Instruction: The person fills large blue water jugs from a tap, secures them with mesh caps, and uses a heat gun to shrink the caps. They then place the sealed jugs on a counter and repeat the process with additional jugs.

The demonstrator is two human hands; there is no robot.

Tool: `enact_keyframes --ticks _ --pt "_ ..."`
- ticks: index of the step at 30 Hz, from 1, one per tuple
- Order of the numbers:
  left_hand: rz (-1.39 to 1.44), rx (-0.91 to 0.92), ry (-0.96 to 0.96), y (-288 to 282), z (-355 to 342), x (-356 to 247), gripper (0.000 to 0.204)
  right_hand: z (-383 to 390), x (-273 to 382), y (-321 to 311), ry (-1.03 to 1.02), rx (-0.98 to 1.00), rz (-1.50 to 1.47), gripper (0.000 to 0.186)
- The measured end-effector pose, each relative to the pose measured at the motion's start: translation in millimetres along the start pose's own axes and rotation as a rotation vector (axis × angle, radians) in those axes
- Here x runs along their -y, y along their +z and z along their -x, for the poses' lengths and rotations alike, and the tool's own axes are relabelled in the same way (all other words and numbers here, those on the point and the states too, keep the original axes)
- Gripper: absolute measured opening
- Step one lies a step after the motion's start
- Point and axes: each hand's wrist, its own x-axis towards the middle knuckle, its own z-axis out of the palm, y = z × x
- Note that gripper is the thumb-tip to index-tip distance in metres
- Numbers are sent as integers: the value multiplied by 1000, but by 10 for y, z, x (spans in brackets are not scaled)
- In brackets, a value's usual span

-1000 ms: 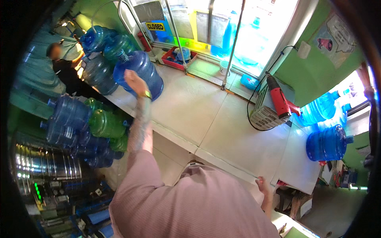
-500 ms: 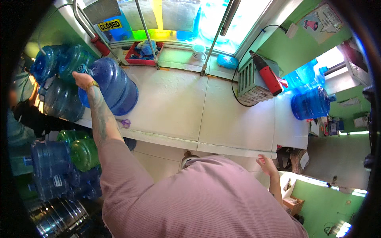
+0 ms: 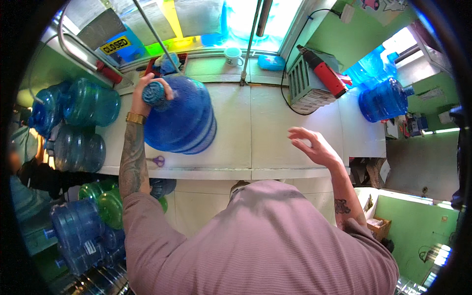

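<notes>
A big blue water jug [image 3: 184, 115] stands on the white counter, tilted toward the left. My left hand [image 3: 140, 98] is closed around its neck, with the fingers behind and the ribbed blue top [image 3: 153, 92] showing between thumb and fingers. Over the counter's middle, to the right of the jug and apart from it, my right hand [image 3: 319, 148] has its fingers stretched out and holds nothing that I can make out. A purple pair of scissors [image 3: 157, 161] lies near the counter's front edge, below the jug.
Several more jugs [image 3: 92, 102] stand left of the counter, others [image 3: 78, 221] lower down. A red heat gun [image 3: 324, 73] rests on a grey slatted box [image 3: 309, 86]. Along the window sill are a mug [image 3: 233, 56], a blue container [image 3: 271, 62] and a red tray [image 3: 183, 61].
My left hand has brought the blue jug rightward along the counter, away from the other jugs. My right hand has come up from below the front edge to over the counter.
</notes>
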Motion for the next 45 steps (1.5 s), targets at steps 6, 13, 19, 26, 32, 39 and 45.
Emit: enact_keyframes --ticks 6,13,19,26,32,39,45 --pt "2 -80 134 1105 -567 373 63 -1604 596 187 -298 -212 -409 36" --pt "233 -695 7 1222 219 1827 55 -1547 592 451 -409 -73 -510 50" --pt "221 -574 -41 2036 743 3394 54 -903 405 178 -368 -280 -502 44" --pt "209 -468 -251 3416 857 3669 55 -67 -342 -496 -308 -169 -540 54" --pt "218 -336 -257 4435 32 3917 56 879 -959 -1196 -252 -608 -391 67" --pt "280 -254 -161 5551 -1556 3953 57 1332 -1732 -1524 180 -1138 354 81" --pt "66 -217 -230 5990 -2647 3252 61 1124 -2618 -2505 89 -1219 499 77"
